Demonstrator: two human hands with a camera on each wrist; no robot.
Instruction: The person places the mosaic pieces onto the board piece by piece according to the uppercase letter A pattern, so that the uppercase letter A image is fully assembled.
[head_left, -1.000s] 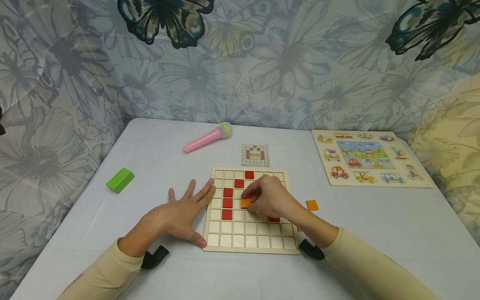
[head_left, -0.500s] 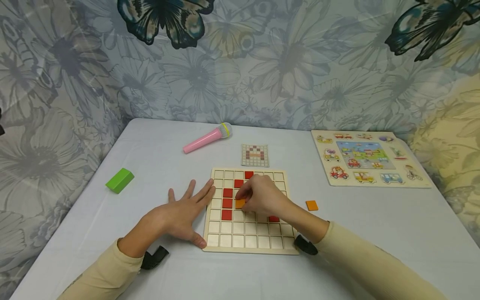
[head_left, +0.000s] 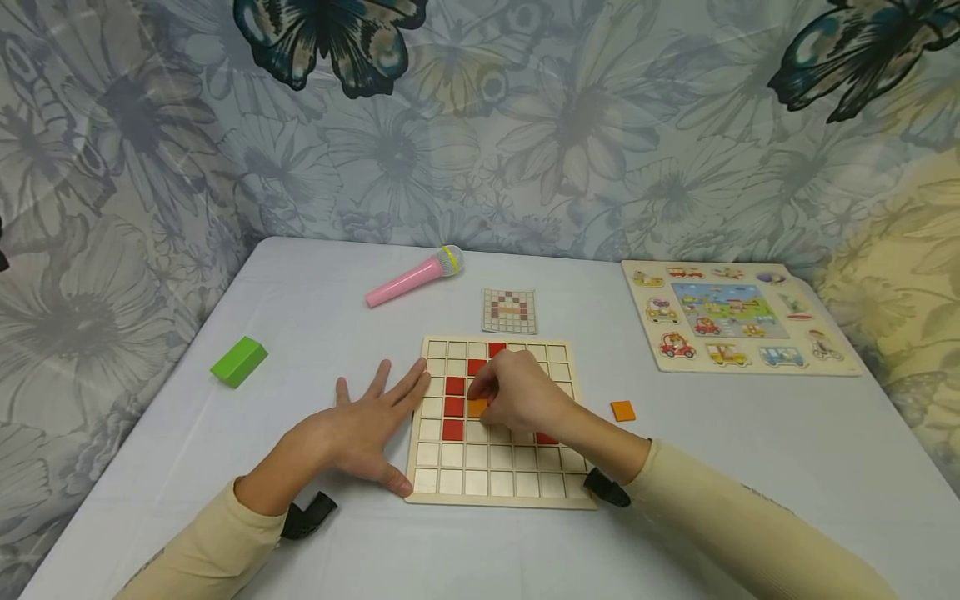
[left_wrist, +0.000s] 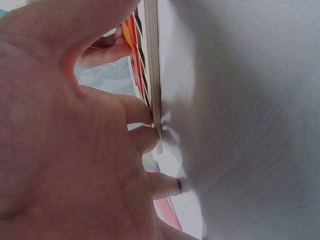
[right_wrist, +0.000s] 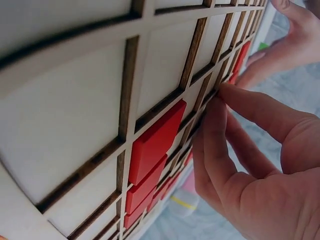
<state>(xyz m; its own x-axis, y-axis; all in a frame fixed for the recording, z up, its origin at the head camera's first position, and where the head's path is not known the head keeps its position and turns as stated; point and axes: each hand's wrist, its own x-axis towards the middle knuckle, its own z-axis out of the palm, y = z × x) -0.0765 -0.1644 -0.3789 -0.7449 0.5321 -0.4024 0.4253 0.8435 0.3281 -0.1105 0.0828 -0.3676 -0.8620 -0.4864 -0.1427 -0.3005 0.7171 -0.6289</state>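
My right hand (head_left: pixel 525 392) pinches an orange square tile (head_left: pixel 477 408) over the wooden grid board (head_left: pixel 501 482), at the cell just right of the red tile column. Fingers hide most of that tile in the right wrist view, where thumb and fingertips meet low at the grid. Several red tiles (head_left: pixel 454 407) sit in cells on the board's left and top; more red tiles (right_wrist: pixel 157 142) show near the right wrist camera. With fingers spread, my left hand (head_left: pixel 367 432) rests along the board's left edge, thumb at the near corner and fingertips at the rim.
Right of the board lies a loose orange tile (head_left: pixel 622 411). Behind it are a small pattern card (head_left: pixel 509 311) and a pink toy microphone (head_left: pixel 408 280). A green block (head_left: pixel 239 362) stands at left, a vehicle picture puzzle (head_left: pixel 738 321) at back right.
My right hand has carried the orange tile leftward, from one cell over to beside the red column, with most of the shift in the first half second. The left hand has stayed put.
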